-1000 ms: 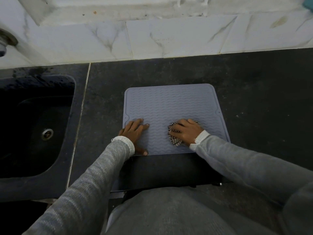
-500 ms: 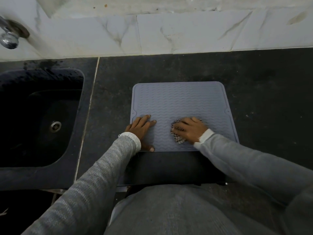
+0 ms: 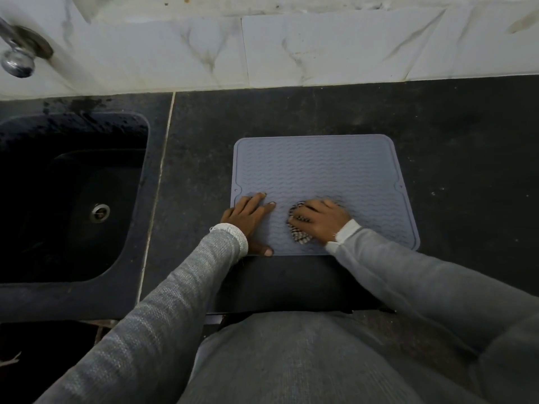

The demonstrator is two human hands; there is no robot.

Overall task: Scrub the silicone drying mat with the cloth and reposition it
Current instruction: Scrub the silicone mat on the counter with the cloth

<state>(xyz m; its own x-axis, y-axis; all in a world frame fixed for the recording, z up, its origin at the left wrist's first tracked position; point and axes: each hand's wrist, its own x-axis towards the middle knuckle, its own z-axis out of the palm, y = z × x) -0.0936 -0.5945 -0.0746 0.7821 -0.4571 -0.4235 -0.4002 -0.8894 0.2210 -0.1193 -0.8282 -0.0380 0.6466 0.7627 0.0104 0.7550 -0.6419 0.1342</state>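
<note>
At the mat's near edge, the right hand [image 3: 320, 221] presses a bunched checked cloth [image 3: 300, 236] onto the silicone drying mat [image 3: 320, 170]; the left hand [image 3: 248, 217] lies flat, fingers extended, steadying its corner. Scrubbing appears underway on the bench [image 3: 452, 141]; repositioning remains.

grey-blue silicone mat [image 3: 320, 170], wavy ridges, flat on dark counter near front edge. checkered cloth [image 3: 299, 236] bunched on its near part

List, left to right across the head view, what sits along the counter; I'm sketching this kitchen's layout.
Chrome tap → black sink with its metal drain → left hand → checked cloth under the right hand → right edge of the grey-blue silicone drying mat.
</note>
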